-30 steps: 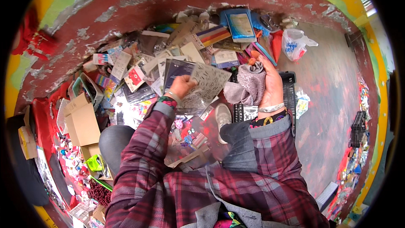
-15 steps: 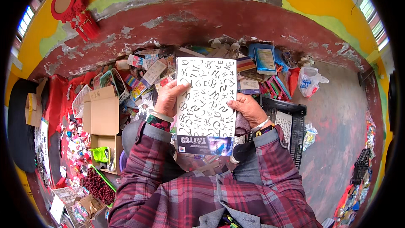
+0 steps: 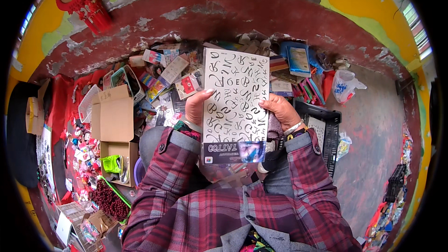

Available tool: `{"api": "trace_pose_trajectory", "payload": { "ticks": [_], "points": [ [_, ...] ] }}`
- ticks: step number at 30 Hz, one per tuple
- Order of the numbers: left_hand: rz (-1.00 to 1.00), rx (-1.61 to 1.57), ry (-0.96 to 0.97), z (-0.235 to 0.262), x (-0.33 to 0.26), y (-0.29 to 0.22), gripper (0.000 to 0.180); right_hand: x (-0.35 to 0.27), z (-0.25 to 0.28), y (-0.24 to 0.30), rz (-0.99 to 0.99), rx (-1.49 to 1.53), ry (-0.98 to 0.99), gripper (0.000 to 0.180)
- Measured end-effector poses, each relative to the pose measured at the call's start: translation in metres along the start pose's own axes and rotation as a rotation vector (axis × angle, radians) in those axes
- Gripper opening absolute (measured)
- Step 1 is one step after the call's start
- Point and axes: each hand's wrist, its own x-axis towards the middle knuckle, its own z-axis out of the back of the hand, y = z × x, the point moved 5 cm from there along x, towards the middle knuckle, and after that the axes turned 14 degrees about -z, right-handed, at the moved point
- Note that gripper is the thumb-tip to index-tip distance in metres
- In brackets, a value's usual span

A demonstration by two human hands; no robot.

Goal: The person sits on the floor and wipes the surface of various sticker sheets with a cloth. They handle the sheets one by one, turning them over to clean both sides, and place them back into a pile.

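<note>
Between my two hands is a white temporary tattoo sheet (image 3: 235,98) covered in black curly letters, with a dark printed band along its near edge. My left hand (image 3: 197,106) grips its left edge, thumb on top and fingers hidden behind. On the right edge, my right hand (image 3: 282,112) pinches it the same way. The sheet is raised in front of my lap, tilted slightly, its print upside down to me. A purplish cloth (image 3: 275,126) shows just behind it by my right hand.
On the left stands an open cardboard box (image 3: 114,116) holding a bright green item (image 3: 111,164). Dark red beads (image 3: 108,200) lie nearer. A black plastic crate (image 3: 333,128) sits to the right, a white plastic bag (image 3: 346,86) beyond it. Mixed packages (image 3: 173,70) pile against the wall.
The sheet has shifted a little to the right and tilted slightly, both hands still gripping it. My view has shifted a little, and a red-and-white package now shows left of the sheet.
</note>
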Motion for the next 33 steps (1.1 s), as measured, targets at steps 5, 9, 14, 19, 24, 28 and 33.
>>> {"api": "trace_pose_trajectory", "payload": {
  "ticks": [5, 9, 14, 19, 24, 28, 33],
  "points": [
    [-0.058, 0.101, -0.182, 0.029, 0.012, 0.0, 0.024, -0.008, 0.009, 0.011, 0.007, -0.222, -0.114, 0.027],
    [-0.052, 0.054, -0.075, 0.041, 0.019, 0.006, 0.041, -0.04, 0.064, 0.043, 0.274, -0.03, -0.437, 0.04],
    [-0.066, 0.04, -0.116, 0.025, 0.025, 0.021, 0.033, -0.054, 0.037, 0.067, 0.682, 0.235, -0.262, 0.038],
    [0.038, -0.03, -0.05, 0.002, 0.022, 0.045, 0.035, -0.035, -0.029, 0.054, 0.92, -0.522, -0.517, 0.04],
    [0.091, -0.207, 0.149, -0.012, 0.021, 0.051, 0.053, -0.014, -0.049, 0.021, 0.901, -1.14, -0.729, 0.055],
    [-0.067, -0.018, 0.045, -0.007, 0.021, 0.047, 0.069, -0.016, -0.078, 0.012, 0.961, -1.161, -0.58, 0.055],
    [0.068, -0.021, 0.021, 0.0, 0.011, 0.076, 0.058, -0.011, -0.059, 0.033, 1.112, -1.202, -0.801, 0.051]
  ]
}}
